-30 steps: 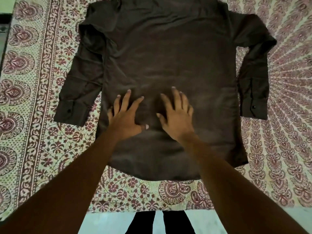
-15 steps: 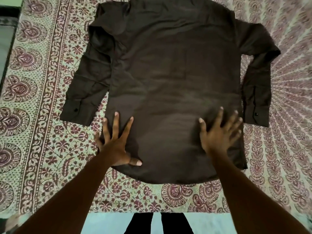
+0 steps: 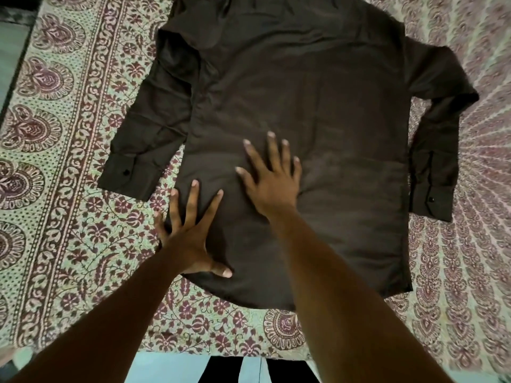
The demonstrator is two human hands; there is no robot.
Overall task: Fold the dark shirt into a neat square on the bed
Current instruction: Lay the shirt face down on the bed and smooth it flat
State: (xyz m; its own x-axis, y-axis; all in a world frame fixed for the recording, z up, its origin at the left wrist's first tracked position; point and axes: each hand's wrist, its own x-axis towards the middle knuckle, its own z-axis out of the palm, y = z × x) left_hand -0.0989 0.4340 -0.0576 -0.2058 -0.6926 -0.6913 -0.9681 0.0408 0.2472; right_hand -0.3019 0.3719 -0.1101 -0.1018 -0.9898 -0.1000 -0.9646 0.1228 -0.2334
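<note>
The dark brown long-sleeved shirt [image 3: 318, 128] lies spread flat, back side up, on the patterned bed sheet [image 3: 63, 222]. Both sleeves hang down along its sides, cuffs toward me. My left hand [image 3: 190, 233] presses flat with fingers spread on the shirt's lower left edge, partly over the sheet. My right hand [image 3: 272, 179] lies flat with fingers spread on the lower middle of the shirt's body. Neither hand grips any cloth.
The bed's near edge runs along the bottom, with pale floor [image 3: 171, 369] and my dark trouser legs [image 3: 240, 371] below it. A dark edge and floor strip [image 3: 13, 42] show at the far left.
My right hand slid left from the shirt's lower right edge to the lower middle. My left hand stayed at the lower left edge. The view shifted slightly.
</note>
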